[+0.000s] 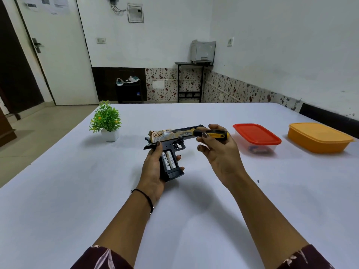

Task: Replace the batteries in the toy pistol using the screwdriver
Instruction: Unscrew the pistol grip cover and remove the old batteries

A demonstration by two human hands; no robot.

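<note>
My left hand (pixel 152 167) grips the black handle of the toy pistol (pixel 171 141), which has a gold slide and points to the right above the table. The handle's battery bay is uncovered and shows two white batteries (pixel 168 159) side by side. My right hand (pixel 217 150) holds the screwdriver (pixel 210 133) by its black and yellow handle. Its shaft lies along the pistol's slide, pointing left. I see no battery cover in view.
The white table (pixel 116 191) carries a small potted green plant (pixel 106 121) at the back left. A clear box with a red lid (pixel 256 135) and an orange lidded box (pixel 318 136) stand to the right of my hands.
</note>
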